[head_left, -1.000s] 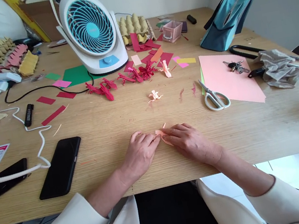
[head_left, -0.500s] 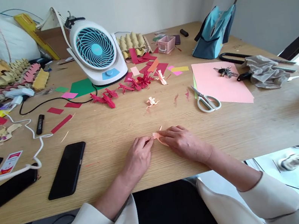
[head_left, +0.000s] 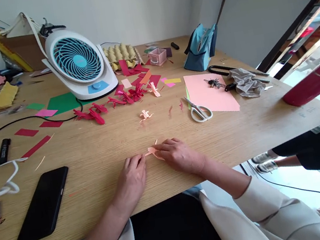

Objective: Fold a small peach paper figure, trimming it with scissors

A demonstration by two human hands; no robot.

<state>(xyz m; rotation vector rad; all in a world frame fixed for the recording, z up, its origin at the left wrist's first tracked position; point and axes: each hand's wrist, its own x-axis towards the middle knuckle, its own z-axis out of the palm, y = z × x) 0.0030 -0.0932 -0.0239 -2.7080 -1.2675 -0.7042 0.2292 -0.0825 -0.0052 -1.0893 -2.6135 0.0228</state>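
A small folded piece of pale pink paper (head_left: 152,150) with thin pointed strips sticking out lies low over the wooden table, between my two hands. My right hand (head_left: 181,156) pinches its right side, with the fingers covering part of it. The fingertips of my left hand (head_left: 132,178) are closed at the end of its narrow left strip. Beyond my hands rests a similar pale pink paper figure (head_left: 145,115) with thin limbs. Several red folded paper figures (head_left: 94,115) and another pale pink one (head_left: 153,90) lie in a row farther back.
White-handled scissors (head_left: 200,112) touch pink paper sheets (head_left: 227,98) bearing keys (head_left: 214,83). A fan (head_left: 78,62) stands behind, a black phone (head_left: 42,207) lies to the left, and a red bottle (head_left: 315,83) is at right. A person's legs (head_left: 315,151) show beyond the table edge.
The view has turned to the right, bringing the red bottle and a person's legs further in. My left fingertips have drawn slightly away from the paper's middle, showing its narrow left strip.
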